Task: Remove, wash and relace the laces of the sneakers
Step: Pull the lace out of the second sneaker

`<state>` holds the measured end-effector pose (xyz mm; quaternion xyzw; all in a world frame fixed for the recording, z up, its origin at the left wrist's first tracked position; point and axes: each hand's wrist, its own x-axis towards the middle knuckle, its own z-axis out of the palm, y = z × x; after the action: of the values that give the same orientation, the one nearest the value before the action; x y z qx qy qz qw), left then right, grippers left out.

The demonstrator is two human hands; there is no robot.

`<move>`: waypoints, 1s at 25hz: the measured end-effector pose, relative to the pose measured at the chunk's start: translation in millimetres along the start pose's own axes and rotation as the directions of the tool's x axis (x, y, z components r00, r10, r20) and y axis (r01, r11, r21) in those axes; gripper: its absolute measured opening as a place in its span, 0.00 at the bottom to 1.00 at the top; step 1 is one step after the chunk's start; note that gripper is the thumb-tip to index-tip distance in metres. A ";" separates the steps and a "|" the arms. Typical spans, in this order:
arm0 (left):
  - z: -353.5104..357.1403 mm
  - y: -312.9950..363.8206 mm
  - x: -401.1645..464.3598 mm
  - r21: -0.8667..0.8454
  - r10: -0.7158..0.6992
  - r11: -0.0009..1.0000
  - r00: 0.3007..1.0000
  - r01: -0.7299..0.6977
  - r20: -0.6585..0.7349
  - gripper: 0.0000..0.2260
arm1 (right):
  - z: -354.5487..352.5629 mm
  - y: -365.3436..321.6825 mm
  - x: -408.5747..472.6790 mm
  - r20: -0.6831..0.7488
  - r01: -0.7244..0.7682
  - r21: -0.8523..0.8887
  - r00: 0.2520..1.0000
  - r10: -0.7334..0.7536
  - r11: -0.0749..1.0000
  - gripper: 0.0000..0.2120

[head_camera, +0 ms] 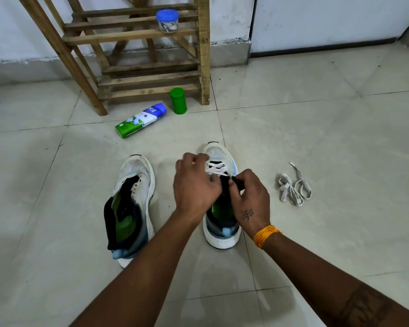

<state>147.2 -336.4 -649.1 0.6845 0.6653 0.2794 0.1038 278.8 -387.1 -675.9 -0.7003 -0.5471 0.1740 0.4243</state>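
Observation:
Two white sneakers with green insoles stand on the tiled floor. The left sneaker has no lace and its dark tongue is folded open. The right sneaker carries a white lace crossed through its front eyelets. My left hand is over the right sneaker's left side, fingers curled at the lace. My right hand pinches the dark tongue and lace end at the shoe's right side. A loose white lace lies in a heap on the floor to the right.
A wooden rack stands against the wall ahead, with a blue-lidded jar on a shelf. A green container stands at its foot and a green, white and blue bottle lies on the floor.

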 end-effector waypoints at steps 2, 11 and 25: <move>-2.2 11.8 3.4 0.152 0.194 0.966 0.976 -0.208 0.101 0.16 | 0.8 -0.3 -0.3 0.000 0.001 0.006 1.000 -0.001 1.000 0.08; 10.4 5.2 -1.9 -0.300 -0.214 0.939 0.968 0.168 -0.129 0.06 | 4.4 -6.8 -3.6 -0.011 0.007 -0.017 1.000 -0.007 1.000 0.08; -2.3 -8.6 -35.4 -0.240 -0.149 0.964 0.979 0.112 -0.142 0.16 | -5.2 -20.3 27.3 0.129 0.073 -0.027 0.989 -0.068 0.997 0.05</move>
<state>140.1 -370.4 -660.3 0.5978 0.6782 0.4011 0.1476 279.2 -363.4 -651.0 -0.6746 -0.6002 0.1945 0.3831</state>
